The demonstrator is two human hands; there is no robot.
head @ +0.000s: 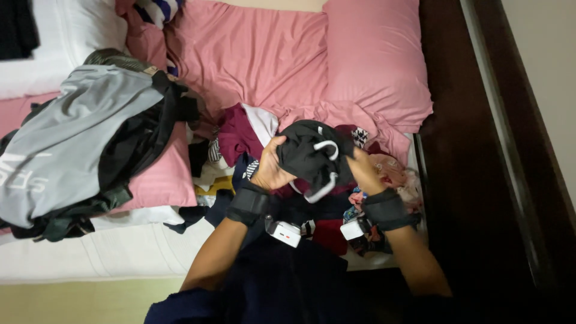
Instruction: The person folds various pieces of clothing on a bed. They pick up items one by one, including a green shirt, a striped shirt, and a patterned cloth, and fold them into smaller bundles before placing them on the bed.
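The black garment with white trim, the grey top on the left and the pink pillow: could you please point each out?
Black garment with white trim (306, 153), head view, on its bunched black fabric.
Grey top (72, 135), head view, on its flat middle.
Pink pillow (375, 60), head view, on its centre.

1. Left hand (271, 170) and right hand (363, 170) both gripping a black garment with white trim (311, 157), bunched between them.
2. Black wrist straps (247, 203) with small white devices on both forearms.
3. Mixed heap of clothes (240, 139) beneath the hands, on a pink sheet (252, 57).
4. Grey and black garment (72, 135) spread at left.
5. Pink pillow (375, 60) against the dark wooden bed frame (462, 180).
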